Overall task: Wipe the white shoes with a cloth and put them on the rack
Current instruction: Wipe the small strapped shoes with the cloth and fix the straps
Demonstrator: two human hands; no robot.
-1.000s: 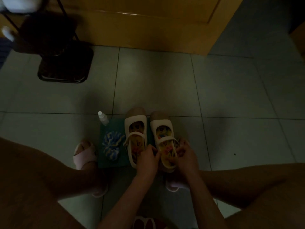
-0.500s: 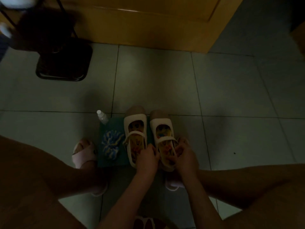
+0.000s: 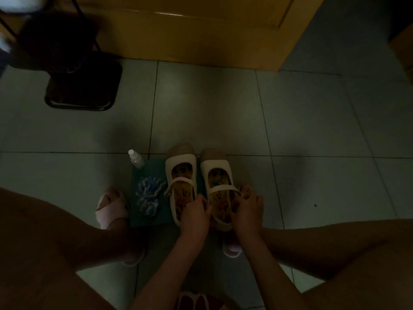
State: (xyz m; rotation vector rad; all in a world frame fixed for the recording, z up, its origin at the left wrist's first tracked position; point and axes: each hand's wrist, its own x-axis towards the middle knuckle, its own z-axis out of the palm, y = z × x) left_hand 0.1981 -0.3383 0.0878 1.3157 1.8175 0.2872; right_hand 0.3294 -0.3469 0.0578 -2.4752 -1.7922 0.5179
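Observation:
Two white strap shoes with colourful insoles stand side by side on a green mat on the tiled floor, toes pointing away from me. My left hand grips the heel side of the right shoe between the pair, next to the left shoe. My right hand grips the same shoe's outer heel edge. A blue and white fluffy cloth lies on the mat left of the shoes. The dark metal rack stands at the far left.
A small clear spray bottle stands at the mat's far left corner. My feet in pink slippers flank the mat. A wooden door closes off the far side. Bare floor tiles spread out to the right.
Both hands have stayed on the heel of the right shoe with only small shifts. The view has tilted slightly.

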